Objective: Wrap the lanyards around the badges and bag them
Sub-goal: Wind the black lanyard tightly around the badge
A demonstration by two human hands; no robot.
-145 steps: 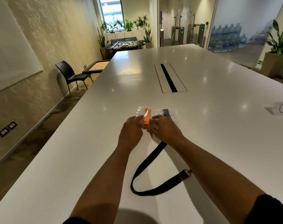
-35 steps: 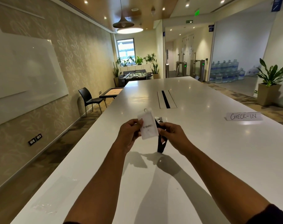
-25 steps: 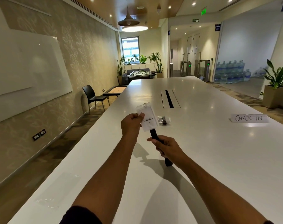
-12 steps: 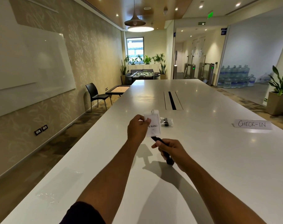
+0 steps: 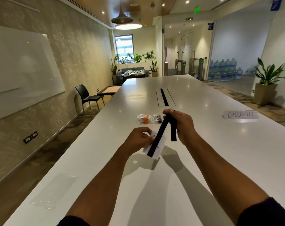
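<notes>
Being pinched at frame centre in the left hand (image 5: 139,138), the stiff light badge (image 5: 156,146) is being crossed by the limp black lanyard (image 5: 161,132), which is being gripped higher up by the right hand (image 5: 181,123).

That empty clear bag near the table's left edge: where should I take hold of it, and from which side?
Judging by its pose, grip the empty clear bag at its near, crinkled end, coming in from the left table edge. It lies flat, so pinching mid-sheet looks hard. The left hand holds the badge and the right hand grips the lanyard; free one first.
</notes>
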